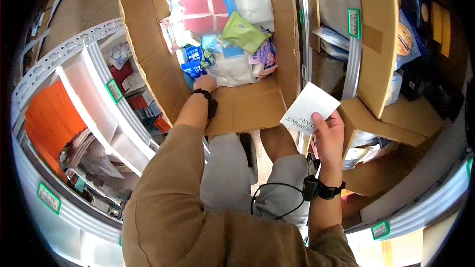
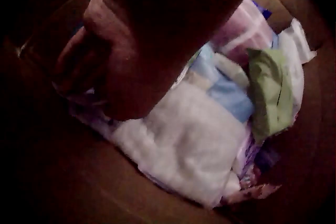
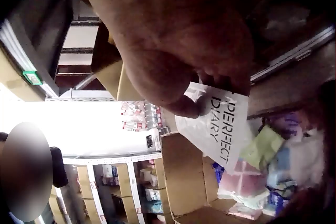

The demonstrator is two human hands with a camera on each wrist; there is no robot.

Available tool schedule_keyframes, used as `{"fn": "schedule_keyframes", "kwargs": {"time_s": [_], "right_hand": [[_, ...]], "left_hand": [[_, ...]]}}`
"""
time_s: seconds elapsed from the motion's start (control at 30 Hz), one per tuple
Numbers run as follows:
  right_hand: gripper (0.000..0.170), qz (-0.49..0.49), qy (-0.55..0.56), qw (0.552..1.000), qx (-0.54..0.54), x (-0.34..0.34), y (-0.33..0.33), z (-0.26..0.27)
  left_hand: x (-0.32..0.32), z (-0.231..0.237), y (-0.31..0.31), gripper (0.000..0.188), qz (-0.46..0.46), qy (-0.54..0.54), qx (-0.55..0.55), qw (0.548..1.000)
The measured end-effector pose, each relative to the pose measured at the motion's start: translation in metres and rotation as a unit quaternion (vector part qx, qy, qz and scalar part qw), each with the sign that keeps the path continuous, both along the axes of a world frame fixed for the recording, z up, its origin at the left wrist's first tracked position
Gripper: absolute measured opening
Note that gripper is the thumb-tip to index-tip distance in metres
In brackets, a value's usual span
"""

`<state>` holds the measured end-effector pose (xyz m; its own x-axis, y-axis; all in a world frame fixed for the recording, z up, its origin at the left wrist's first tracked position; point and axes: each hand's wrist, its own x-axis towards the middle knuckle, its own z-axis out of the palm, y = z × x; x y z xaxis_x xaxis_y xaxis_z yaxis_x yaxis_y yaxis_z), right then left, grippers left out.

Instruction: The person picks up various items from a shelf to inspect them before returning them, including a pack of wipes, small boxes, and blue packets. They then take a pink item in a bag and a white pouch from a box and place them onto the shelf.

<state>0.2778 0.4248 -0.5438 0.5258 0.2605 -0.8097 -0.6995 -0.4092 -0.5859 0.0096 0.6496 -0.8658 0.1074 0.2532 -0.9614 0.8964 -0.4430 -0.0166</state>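
My right hand (image 1: 329,131) pinches a flat white packet (image 1: 310,106) printed "PERFECT DIARY", thumb on top, beside the right wall of an open cardboard box (image 1: 247,111). In the right wrist view the same white packet (image 3: 218,124) hangs from the thumb and fingers. My left hand (image 1: 205,83) reaches down into the near left corner of the box, right by a blue packet (image 1: 194,62). In the left wrist view the left hand (image 2: 110,61) is dark, beside a white soft pack (image 2: 178,140); I cannot tell whether its fingers hold anything.
The box also holds a pink pack (image 1: 198,7), a green packet (image 1: 245,32) and several white and purple packs. Shelving with an orange bundle (image 1: 49,118) stands at left. More cardboard boxes (image 1: 378,39) sit on the right shelf. A black cable (image 1: 272,185) loops by the right wrist.
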Motion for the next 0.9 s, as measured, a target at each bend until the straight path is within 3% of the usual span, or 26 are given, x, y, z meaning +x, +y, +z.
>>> {"fn": "schedule_keyframes", "kwargs": {"time_s": [0.13, 0.2, 0.23, 0.27, 0.3, 0.33, 0.4, 0.43, 0.47, 0.53, 0.63, 0.7, 0.8, 0.9], "right_hand": [[0.050, -0.001, -0.024, 0.999, 0.047, -0.001, 0.016, 0.048], [0.054, 0.044, -0.024, 0.997, 0.063, -0.005, 0.024, 0.079], [0.054, 0.061, -0.032, 0.996, 0.056, -0.006, 0.036, 0.106], [0.054, 0.082, -0.048, 0.993, 0.077, -0.008, 0.044, 0.130], [0.056, 0.089, -0.057, 0.990, 0.098, -0.008, 0.052, 0.158], [0.057, 0.098, -0.069, 0.986, 0.119, -0.006, 0.059, 0.188], [0.056, 0.090, -0.094, 0.982, 0.140, -0.004, 0.067, 0.246], [0.053, 0.088, -0.102, 0.979, 0.153, -0.004, 0.067, 0.274], [0.050, 0.089, -0.112, 0.976, 0.166, -0.002, 0.069, 0.300], [0.039, 0.110, -0.204, 0.950, 0.210, 0.001, 0.067, 0.350], [0.021, 0.137, -0.250, 0.934, 0.214, 0.003, 0.071, 0.447], [0.025, 0.184, -0.299, 0.908, 0.228, 0.004, 0.069, 0.497], [0.029, 0.294, -0.425, 0.830, 0.208, 0.000, 0.075, 0.566], [0.044, 0.296, -0.445, 0.819, 0.210, -0.017, 0.077, 0.597]], "left_hand": [[0.018, 0.070, 0.043, 0.032, -0.043, -0.001, -0.029, 0.999], [0.027, 0.124, 0.055, 0.031, 0.008, -0.206, 0.015, 0.978], [0.056, 0.198, 0.071, 0.029, 0.101, -0.217, -0.043, 0.970], [0.064, 0.238, 0.076, 0.029, 0.093, -0.227, -0.035, 0.969], [0.071, 0.274, 0.081, 0.030, 0.255, -0.283, -0.083, 0.921], [0.080, 0.314, 0.085, 0.032, 0.406, -0.333, -0.133, 0.840], [0.095, 0.406, 0.091, 0.035, 0.540, -0.395, -0.215, 0.712], [0.103, 0.457, 0.095, 0.042, 0.548, -0.427, -0.238, 0.679], [0.108, 0.500, 0.097, 0.042, 0.536, -0.444, -0.240, 0.677], [0.111, 0.580, 0.095, 0.039, 0.541, -0.550, -0.238, 0.591], [0.112, 0.682, 0.096, 0.033, 0.481, -0.597, -0.244, 0.594], [0.111, 0.743, 0.089, 0.027, 0.430, -0.626, -0.225, 0.610], [0.103, 0.801, 0.081, 0.024, 0.356, -0.656, -0.255, 0.615], [0.097, 0.837, 0.063, 0.022, 0.278, -0.684, -0.265, 0.620]]}}
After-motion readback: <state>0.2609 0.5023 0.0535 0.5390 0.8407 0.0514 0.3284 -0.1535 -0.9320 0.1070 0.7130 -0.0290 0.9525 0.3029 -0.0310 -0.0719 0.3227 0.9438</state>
